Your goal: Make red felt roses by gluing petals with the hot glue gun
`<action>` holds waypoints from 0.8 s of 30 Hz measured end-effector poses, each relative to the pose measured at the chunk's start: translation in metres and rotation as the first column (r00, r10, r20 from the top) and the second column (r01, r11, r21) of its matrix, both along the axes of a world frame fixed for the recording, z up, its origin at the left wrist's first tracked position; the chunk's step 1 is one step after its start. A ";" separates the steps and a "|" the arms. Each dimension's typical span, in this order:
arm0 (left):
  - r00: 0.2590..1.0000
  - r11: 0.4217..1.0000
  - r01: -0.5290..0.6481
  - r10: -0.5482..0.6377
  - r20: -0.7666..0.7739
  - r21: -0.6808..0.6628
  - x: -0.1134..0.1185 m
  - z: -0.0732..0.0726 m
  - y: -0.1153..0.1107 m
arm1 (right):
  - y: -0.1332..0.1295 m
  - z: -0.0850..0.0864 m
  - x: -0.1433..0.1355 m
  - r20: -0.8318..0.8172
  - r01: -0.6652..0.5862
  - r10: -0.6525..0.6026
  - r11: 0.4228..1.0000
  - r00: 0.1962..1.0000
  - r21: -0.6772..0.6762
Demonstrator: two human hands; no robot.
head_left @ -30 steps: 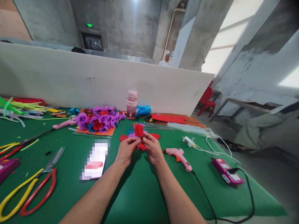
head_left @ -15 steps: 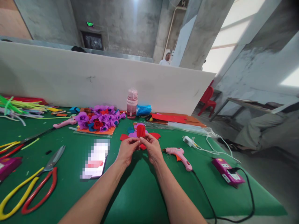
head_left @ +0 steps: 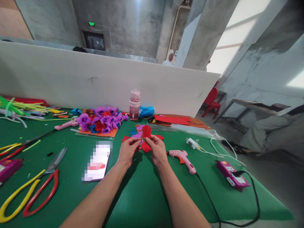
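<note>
Upright between the thumb and fingers of my right hand (head_left: 157, 148) is a red petal (head_left: 146, 131), curved like a piece of crepe paper or foam. My left hand (head_left: 129, 152) is pinched closed just left of it; whatever its fingertips hold, if anything, is too small to make out. Loose red petals (head_left: 146, 147) lie on the green table right behind and under my fingertips, among purple pieces (head_left: 137, 135) and a blue one. A pink glue gun (head_left: 181, 155) rests on its side to the right of my right hand.
Left are a phone (head_left: 98, 161), large scissors (head_left: 51, 167) and a heap of purple, red and blue flowers (head_left: 102, 120). A pink bottle (head_left: 135, 106) stands at the back by a white partition (head_left: 106, 79). Right are a charger (head_left: 193, 143) and a purple power box (head_left: 232, 174) with cords.
My hands have drawn apart a little. The red petal has shifted slightly right and up with my right hand, and my left fingertips no longer touch my right ones.
</note>
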State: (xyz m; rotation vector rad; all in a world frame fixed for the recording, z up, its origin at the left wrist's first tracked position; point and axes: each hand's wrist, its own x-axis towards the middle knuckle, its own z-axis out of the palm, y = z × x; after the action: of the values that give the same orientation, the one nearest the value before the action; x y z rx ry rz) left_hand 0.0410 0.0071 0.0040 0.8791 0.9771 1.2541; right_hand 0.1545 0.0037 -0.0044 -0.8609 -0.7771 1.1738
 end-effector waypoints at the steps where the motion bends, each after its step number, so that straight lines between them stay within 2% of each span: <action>1: 0.999 0.999 -0.036 0.036 0.000 0.011 -0.001 -0.001 0.002 | -0.001 0.001 0.000 -0.011 -0.010 0.009 1.000 1.000 -0.007; 4: 0.996 0.995 -0.092 0.092 0.016 0.038 -0.003 -0.005 0.007 | -0.003 0.002 -0.003 -0.050 -0.067 0.066 0.998 0.997 -0.023; 9: 0.995 0.996 -0.072 0.068 0.079 0.045 -0.003 -0.004 0.007 | -0.005 0.002 -0.007 -0.037 -0.142 0.142 0.990 0.989 0.008; 14: 0.995 0.998 -0.051 0.049 0.090 0.021 -0.004 0.000 0.006 | -0.005 0.003 -0.006 -0.042 -0.153 0.153 0.988 0.987 -0.007; 24: 0.994 1.000 0.002 -0.004 0.111 0.017 -0.006 -0.002 0.006 | -0.006 0.002 -0.005 -0.042 -0.179 0.178 0.983 0.983 -0.025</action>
State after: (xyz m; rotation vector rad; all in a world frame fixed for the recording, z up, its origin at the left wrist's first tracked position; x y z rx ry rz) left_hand 0.0354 0.0136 0.0022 0.8143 0.8775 1.2960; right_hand 0.1499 -0.0021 -0.0021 -0.8021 -0.8199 1.3598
